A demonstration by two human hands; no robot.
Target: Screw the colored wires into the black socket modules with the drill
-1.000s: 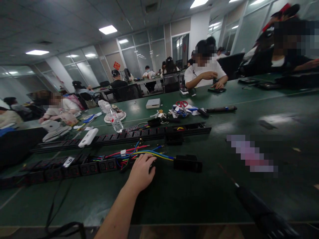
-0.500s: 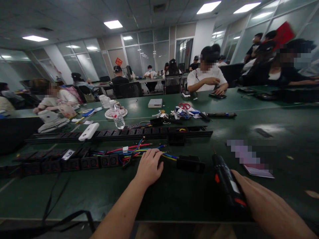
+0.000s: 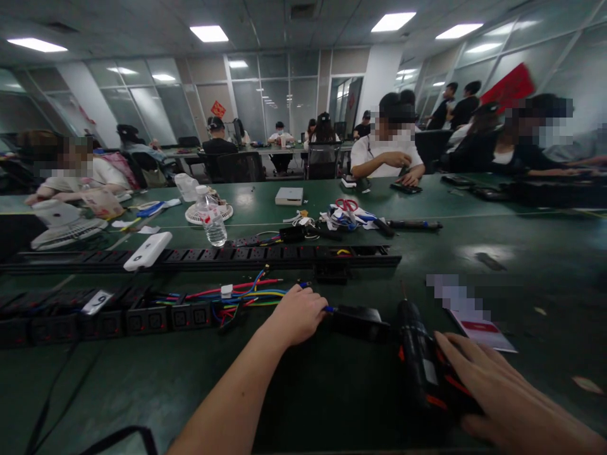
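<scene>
- The left hand (image 3: 300, 316) was curled over coloured wires (image 3: 256, 294); whether it pinched them could not be told.
- The right hand (image 3: 497, 385) lay against a power driver (image 3: 420, 354) at its 10 o'clock, fingers extended; how firm its hold was could not be told.
- Just beside the left hand, at its 3 o'clock, sat a black box (image 3: 358, 323), near the driver's tip.
- At its 9 o'clock, a socket strip (image 3: 192, 316) lay on the bench (image 3: 156, 373), its sockets apparently seated.
- Several wire ends stuck out loose, so the wiring looked not yet finished.
- At 11 o'clock lay another strip (image 3: 265, 254).
</scene>
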